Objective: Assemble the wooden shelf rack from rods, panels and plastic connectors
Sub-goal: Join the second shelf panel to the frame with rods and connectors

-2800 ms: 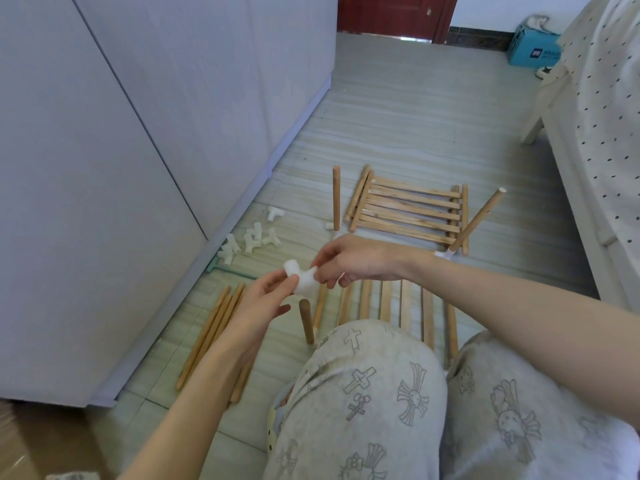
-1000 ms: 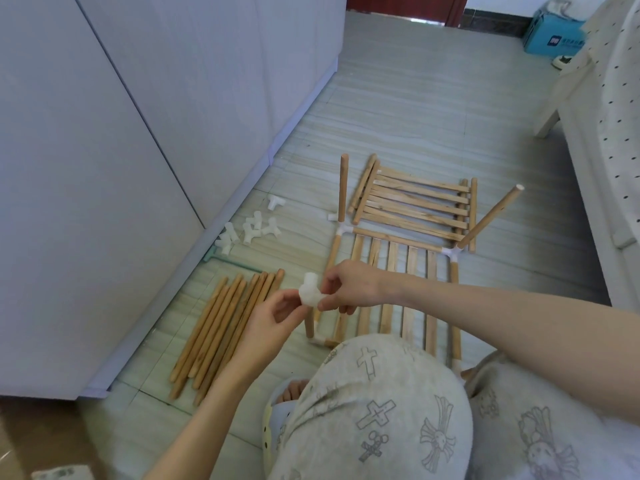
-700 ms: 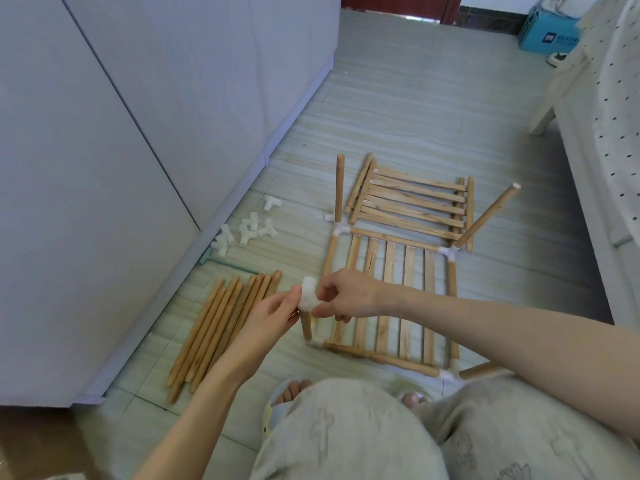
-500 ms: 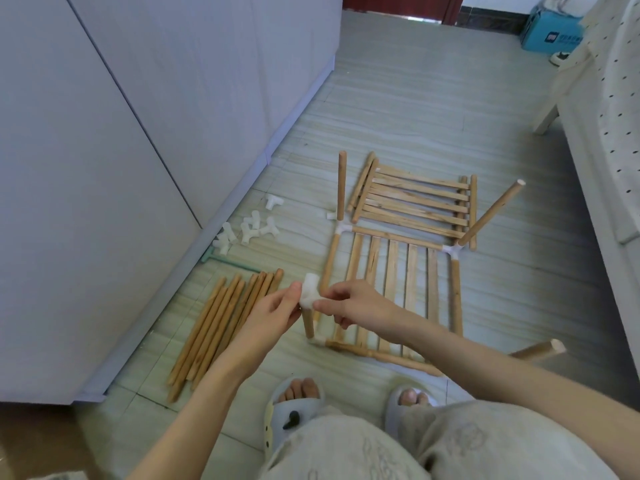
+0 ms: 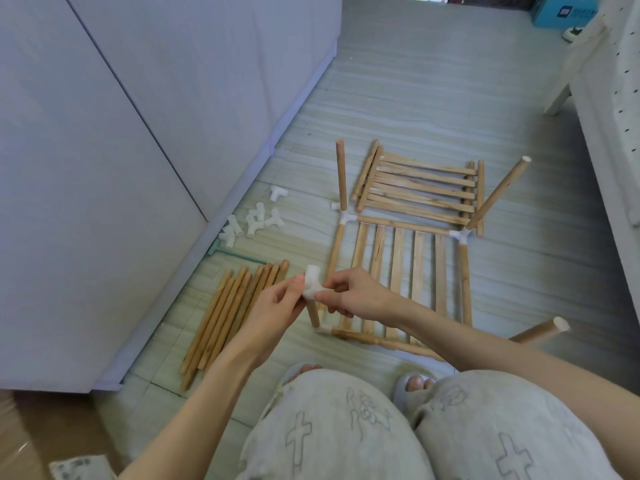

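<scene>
A white plastic connector (image 5: 311,282) sits on top of the short upright rod (image 5: 313,315) at the near left corner of the part-built rack. My left hand (image 5: 273,306) pinches the connector from the left and my right hand (image 5: 353,294) pinches it from the right. The rack's slatted panel (image 5: 398,268) lies flat on the floor inside a frame of rods, with upright rods (image 5: 342,180) at its corners. A second slatted panel (image 5: 420,187) lies beyond it. Loose rods (image 5: 232,313) lie in a bundle at the left, and several spare connectors (image 5: 254,220) sit by the wall.
A white cabinet (image 5: 138,133) runs along the left. A bed with a dotted cover (image 5: 620,98) stands at the right. A blue box (image 5: 561,10) is at the far end. My knees (image 5: 415,431) and slippered feet fill the bottom of the view. A green tool (image 5: 235,256) lies near the rods.
Both hands have lowered the connector down onto the top of the near left upright rod. My knees have come back into the bottom of the view.
</scene>
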Motion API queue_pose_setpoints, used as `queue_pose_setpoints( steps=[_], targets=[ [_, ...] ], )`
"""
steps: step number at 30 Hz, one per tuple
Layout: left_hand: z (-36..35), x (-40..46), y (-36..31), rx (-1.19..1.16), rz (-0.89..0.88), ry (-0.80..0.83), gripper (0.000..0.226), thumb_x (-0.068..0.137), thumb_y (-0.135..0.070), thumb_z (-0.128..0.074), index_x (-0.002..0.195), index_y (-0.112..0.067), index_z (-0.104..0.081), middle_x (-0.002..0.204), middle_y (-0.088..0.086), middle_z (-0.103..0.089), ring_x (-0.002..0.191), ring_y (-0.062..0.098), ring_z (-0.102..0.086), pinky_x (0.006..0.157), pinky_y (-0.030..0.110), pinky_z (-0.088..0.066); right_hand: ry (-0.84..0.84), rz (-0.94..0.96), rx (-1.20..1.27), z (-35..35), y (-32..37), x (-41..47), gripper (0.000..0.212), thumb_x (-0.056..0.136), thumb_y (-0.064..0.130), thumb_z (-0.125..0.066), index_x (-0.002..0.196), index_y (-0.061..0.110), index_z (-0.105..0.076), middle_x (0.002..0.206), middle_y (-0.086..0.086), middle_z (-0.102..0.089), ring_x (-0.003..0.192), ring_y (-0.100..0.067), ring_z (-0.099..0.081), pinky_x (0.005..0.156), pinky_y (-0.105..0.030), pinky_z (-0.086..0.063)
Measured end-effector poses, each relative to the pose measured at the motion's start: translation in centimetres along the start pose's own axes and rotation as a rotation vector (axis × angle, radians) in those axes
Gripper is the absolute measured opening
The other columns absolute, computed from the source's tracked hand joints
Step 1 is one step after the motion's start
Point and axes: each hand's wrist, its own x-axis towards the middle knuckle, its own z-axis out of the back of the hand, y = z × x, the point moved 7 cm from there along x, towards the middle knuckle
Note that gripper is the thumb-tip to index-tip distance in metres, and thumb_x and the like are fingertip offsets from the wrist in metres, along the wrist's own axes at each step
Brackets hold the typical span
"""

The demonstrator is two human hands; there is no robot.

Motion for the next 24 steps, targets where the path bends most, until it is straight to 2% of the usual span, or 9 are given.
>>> queue_pose_setpoints(
  steps=[3,6,8,11,14,16,18,20,24],
  targets=[
    [0.5,-0.2,-0.4,-0.015,0.006,-0.049,0.043,0.102,-0.026,-0.035,0.087,-0.025,-0.075,0.077,-0.007,-0.071,0.089,0.003,-0.066,0.092,0.019,-0.048,-0.012,0.007,-0.092,-0.3,0.8,0.8,0.021,0.086,0.034,-0.065,0.073,0.018,-0.062,0.057,0.009,-0.057,0.049,0.0,-0.048,0.051,-0.017,-0.037],
    [1.1,0.1,-0.1,-0.083,0.128,-0.019,0.032,0.1,-0.022,-0.04,0.099,-0.014,-0.071,0.103,0.005,-0.072,0.108,0.016,-0.062,0.099,0.027,-0.046,-0.002,-0.01,-0.034,-0.5,0.6,0.6,0.02,0.085,0.031,-0.066,0.073,0.016,-0.062,0.061,0.003,-0.058,0.051,-0.006,-0.047,0.052,-0.021,-0.038],
    [1.1,0.6,0.1,-0.088,0.229,0.011,0.028,0.095,-0.027,-0.046,0.099,-0.016,-0.072,0.109,0.005,-0.07,0.111,0.019,-0.06,0.095,0.032,-0.044,-0.008,-0.022,0.022,-0.5,-0.1,0.2,0.016,0.086,0.027,-0.065,0.076,0.014,-0.063,0.065,-0.002,-0.06,0.052,-0.01,-0.047,0.053,-0.023,-0.04],
    [0.8,2.3,-0.3,0.137,0.321,-0.002,0.04,0.091,-0.05,-0.047,0.097,-0.018,-0.07,0.1,0.001,-0.072,0.099,0.017,-0.063,0.085,0.031,-0.046,-0.042,0.001,0.07,0.0,-1.0,0.0,0.014,0.086,0.025,-0.065,0.085,0.011,-0.064,0.069,-0.003,-0.064,0.053,-0.009,-0.05,0.055,-0.024,-0.042],
    [1.0,4.3,-0.7,0.288,0.385,-0.072,0.044,0.082,-0.049,-0.062,0.101,-0.01,-0.066,0.087,0.004,-0.068,0.083,0.017,-0.06,0.075,0.028,-0.043,0.06,-0.032,0.195,-0.1,-3.0,0.1,0.032,0.083,0.026,-0.069,0.109,0.013,-0.057,0.08,-0.004,-0.067,0.062,-0.009,-0.058,0.061,-0.024,-0.047],
    [1.5,5.2,-0.6,0.321,0.415,-0.094,0.039,0.081,-0.044,-0.066,0.098,-0.009,-0.066,0.078,0.001,-0.063,0.075,0.016,-0.056,0.072,0.028,-0.041,0.156,-0.097,0.074,-0.5,-5.1,0.4,0.05,0.08,0.029,-0.072,0.123,0.017,-0.048,0.091,-0.003,-0.066,0.069,-0.007,-0.059,0.064,-0.021,-0.048],
    [1.7,5.9,-0.5,0.381,0.436,-0.059,0.033,0.081,-0.045,-0.065,0.089,-0.012,-0.065,0.07,-0.002,-0.059,0.068,0.013,-0.051,0.066,0.027,-0.039,0.164,-0.09,-0.217,-0.8,-6.6,1.6,0.06,0.082,0.033,-0.07,0.133,0.019,-0.042,0.103,-0.003,-0.063,0.081,-0.01,-0.058,0.069,-0.021,-0.045],
    [1.5,6.4,-0.5,0.447,0.44,-0.001,0.031,0.081,-0.047,-0.065,0.075,-0.017,-0.059,0.065,-0.004,-0.054,0.063,0.012,-0.048,0.062,0.025,-0.037,0.126,-0.01,-0.403,-1.5,-6.7,3.3,0.059,0.085,0.038,-0.064,0.136,0.017,-0.042,0.11,-0.006,-0.061,0.091,-0.016,-0.056,0.074,-0.023,-0.039],
    [0.3,7.5,-0.5,0.593,0.355,0.006,0.041,0.082,-0.04,-0.066,0.053,-0.017,-0.048,0.058,-0.003,-0.047,0.055,0.01,-0.045,0.056,0.021,-0.034,0.099,0.124,-0.39,-4.0,-6.1,5.9,0.038,0.093,0.034,-0.055,0.119,0.007,-0.053,0.113,-0.016,-0.053,0.097,-0.028,-0.053,0.078,-0.032,-0.041]
  ],
)
